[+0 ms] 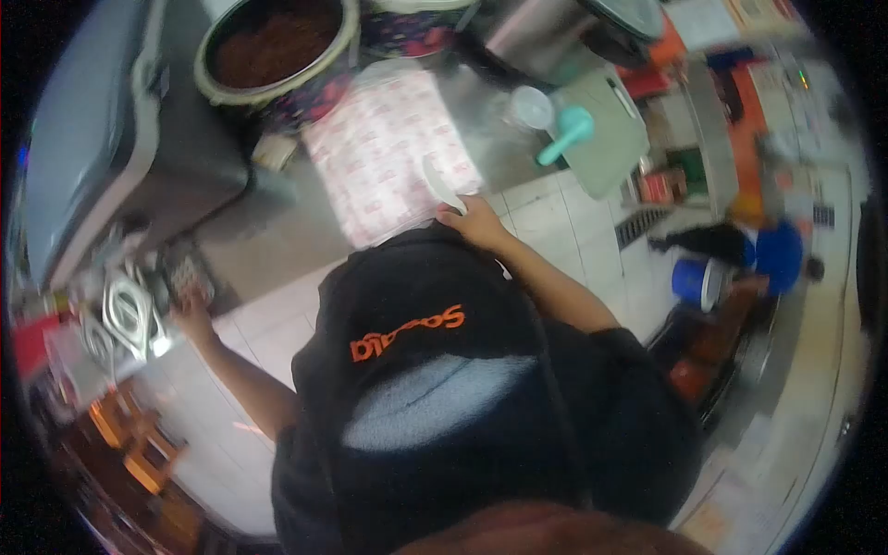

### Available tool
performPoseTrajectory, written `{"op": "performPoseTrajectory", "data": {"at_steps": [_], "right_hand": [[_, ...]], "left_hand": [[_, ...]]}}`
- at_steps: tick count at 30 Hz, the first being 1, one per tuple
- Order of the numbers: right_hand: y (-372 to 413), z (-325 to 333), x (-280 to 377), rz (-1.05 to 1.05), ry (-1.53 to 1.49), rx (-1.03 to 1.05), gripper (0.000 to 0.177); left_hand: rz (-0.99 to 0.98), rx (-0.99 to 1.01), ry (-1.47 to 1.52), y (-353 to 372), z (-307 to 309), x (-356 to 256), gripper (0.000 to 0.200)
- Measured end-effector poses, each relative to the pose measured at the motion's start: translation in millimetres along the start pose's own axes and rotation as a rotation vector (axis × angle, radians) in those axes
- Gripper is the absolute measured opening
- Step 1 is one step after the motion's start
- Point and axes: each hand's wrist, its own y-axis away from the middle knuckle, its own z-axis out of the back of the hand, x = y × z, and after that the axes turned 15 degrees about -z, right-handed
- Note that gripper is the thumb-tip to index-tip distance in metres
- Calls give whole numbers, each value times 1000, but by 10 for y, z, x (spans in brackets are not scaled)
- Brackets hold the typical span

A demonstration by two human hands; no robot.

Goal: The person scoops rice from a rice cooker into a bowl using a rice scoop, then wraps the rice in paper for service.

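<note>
My right hand (474, 224) is closed on a white curved utensil (441, 185) at the near edge of a stack of white paper with red print (388, 139). Its flat end lies over the paper. Out to the left, my left hand (192, 314) reaches to a small grey object (190, 277) at the counter's edge; blur hides its fingers and whatever they touch. Beyond the paper stands a round container of brown, crumbly food (277, 46). A teal scoop (569, 131) and a clear cup (530, 108) are beside a pale green board (606, 134).
A large grey box (83, 120) stands at the left of the metal counter (277, 217). A shiny metal pot (536, 37) is at the back. White looped items (129, 314) hang or lie at far left. A blue bucket (694, 282) is on the right.
</note>
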Motion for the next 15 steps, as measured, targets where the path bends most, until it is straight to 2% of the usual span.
{"op": "performPoseTrajectory", "data": {"at_steps": [1, 2, 3, 5, 6, 7, 8, 9, 10, 12, 13, 15], "right_hand": [[-12, 53, -61, -16, 32, -26, 29], [21, 167, -4, -34, 68, -124, 28], [6, 299, -71, -39, 49, -147, 28], [-75, 586, -251, 124, 88, -651, 32], [-200, 802, -399, 122, 66, -776, 34], [-333, 1041, -533, 116, 40, -898, 37], [-370, 1282, -531, 47, -23, -952, 42], [-420, 1489, -538, -23, -90, -1003, 46], [-515, 1650, -569, -23, -115, -1005, 46], [-675, 1914, -646, -255, -163, -1089, 59], [-719, 1981, -657, -255, -187, -1087, 59], [-802, 2103, -618, -374, -152, -989, 72]], "left_hand": [[133, 28, -114, -95, 165, 254, 74], [-36, -48, -201, -147, 327, 670, 85], [-7, -115, -241, -60, 79, 297, 72], [-110, -177, -452, 14, -247, -133, 67], [-130, -175, -441, 52, -431, -268, 67], [-291, -173, -696, 85, -604, -398, 65], [-454, -173, -955, 130, -770, -530, 63], [-479, -179, -952, 171, -990, -630, 63], [-555, -114, -920, 217, -1262, -734, 61], [-639, 61, -851, 378, -1822, -1041, 57], [-653, 168, -810, 447, -2115, -1217, 56], [-802, 252, -652, 587, -2700, -1169, 54]]}}
